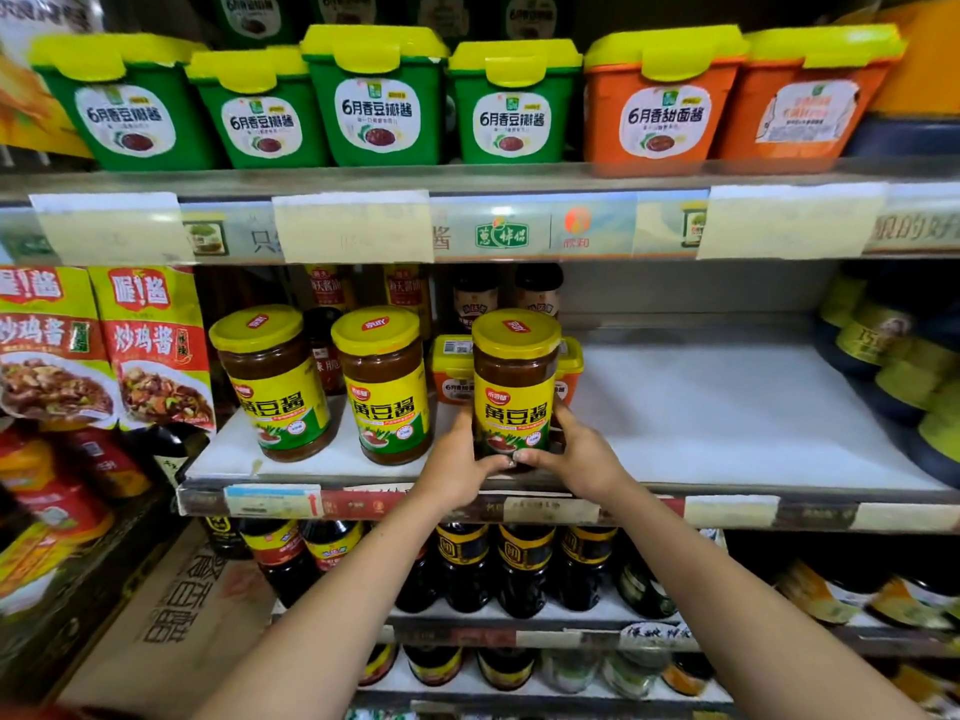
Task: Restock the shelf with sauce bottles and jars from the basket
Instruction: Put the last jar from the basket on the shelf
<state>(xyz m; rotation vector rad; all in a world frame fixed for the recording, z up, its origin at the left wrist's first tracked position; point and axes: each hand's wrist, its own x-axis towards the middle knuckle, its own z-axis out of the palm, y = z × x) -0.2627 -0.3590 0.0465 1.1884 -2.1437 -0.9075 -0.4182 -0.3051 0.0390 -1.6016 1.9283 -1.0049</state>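
Observation:
A sauce jar (pixel 514 387) with a yellow lid and yellow label stands upright at the front of the middle shelf (pixel 727 407). My left hand (pixel 460 470) grips its base from the left and my right hand (pixel 582 457) from the right, fingertips meeting under the label. Two matching jars stand to its left on the same shelf, one (pixel 384 384) close by and one (pixel 272 381) further left. The basket is out of view.
Small yellow-lidded tubs (pixel 452 371) and dark bottles sit behind the jars. Green and orange tubs (pixel 374 96) fill the shelf above. Red sauce packets (pixel 150 345) hang at the left, dark jars (pixel 893 356) crowd the right end, and dark bottles (pixel 524 563) line the shelf below.

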